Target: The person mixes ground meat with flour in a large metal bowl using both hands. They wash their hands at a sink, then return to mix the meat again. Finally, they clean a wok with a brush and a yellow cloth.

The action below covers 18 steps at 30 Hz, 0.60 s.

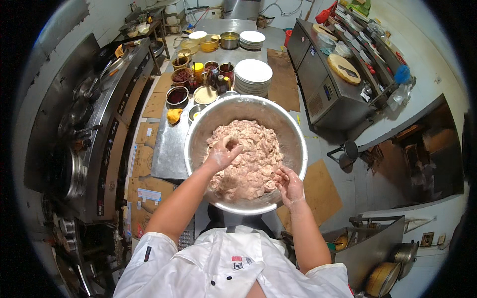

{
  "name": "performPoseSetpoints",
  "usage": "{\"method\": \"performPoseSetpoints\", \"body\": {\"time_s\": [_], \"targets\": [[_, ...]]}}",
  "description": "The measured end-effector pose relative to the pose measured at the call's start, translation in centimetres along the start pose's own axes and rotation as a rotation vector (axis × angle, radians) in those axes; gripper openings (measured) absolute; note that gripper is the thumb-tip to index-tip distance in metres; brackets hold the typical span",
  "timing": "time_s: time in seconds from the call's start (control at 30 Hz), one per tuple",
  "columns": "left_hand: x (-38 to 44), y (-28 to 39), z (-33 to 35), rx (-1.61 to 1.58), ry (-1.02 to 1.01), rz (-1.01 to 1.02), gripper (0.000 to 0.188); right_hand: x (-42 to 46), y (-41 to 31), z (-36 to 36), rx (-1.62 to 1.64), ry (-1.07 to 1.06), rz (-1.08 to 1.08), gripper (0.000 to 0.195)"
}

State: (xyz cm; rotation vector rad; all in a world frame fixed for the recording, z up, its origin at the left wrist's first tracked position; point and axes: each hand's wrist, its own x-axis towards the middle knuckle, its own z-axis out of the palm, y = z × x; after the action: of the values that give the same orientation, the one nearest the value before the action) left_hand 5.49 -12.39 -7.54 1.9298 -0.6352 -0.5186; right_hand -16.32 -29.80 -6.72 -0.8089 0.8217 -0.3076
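Observation:
A large round metal basin (294,149) stands at the near end of a steel table, with a heap of pale pink raw meat pieces (255,156) in it. Over the left part of the heap is my left hand (224,152), whitened with powder or batter, its thumb and fingers curved apart around a gap. No piece is plainly held there. At the right side of the heap, just inside the basin's rim, my right hand (290,184) is turned partly palm up with fingers loosely bent. Its fingertips are beside the meat; whether they hold a piece is unclear.
Beyond the basin, the steel table (167,152) bears stacked white plates (253,76), sauce bowls (177,95), bottles (221,85) and a yellow cloth (174,116). A stove range (111,123) runs along the left. A steel counter (316,70) with round cutting boards (343,69) stands at right.

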Motion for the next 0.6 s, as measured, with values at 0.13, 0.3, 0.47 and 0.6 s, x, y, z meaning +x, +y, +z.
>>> {"method": "performPoseSetpoints", "body": {"time_s": [0.13,0.3,0.47,0.6], "targets": [[-3.6,-3.5,-3.4,-0.467,0.098,-0.169,0.030,0.5,0.7,-0.2,0.148,-0.023,0.037,0.021],[-15.7,-9.2,-11.0,-0.772,0.377,-0.330,0.018,0.0,0.8,3.9,0.331,0.007,0.069,0.016],[-37.5,-17.8,-16.6,-0.705,0.618,-0.613,0.028,2.9,4.5,6.1,0.385,-0.213,0.159,0.017],[-55.0,-24.7,-15.4,-0.792,1.073,-0.862,0.025,4.1,6.4,12.0,-0.092,-0.201,0.144,0.024]]}}
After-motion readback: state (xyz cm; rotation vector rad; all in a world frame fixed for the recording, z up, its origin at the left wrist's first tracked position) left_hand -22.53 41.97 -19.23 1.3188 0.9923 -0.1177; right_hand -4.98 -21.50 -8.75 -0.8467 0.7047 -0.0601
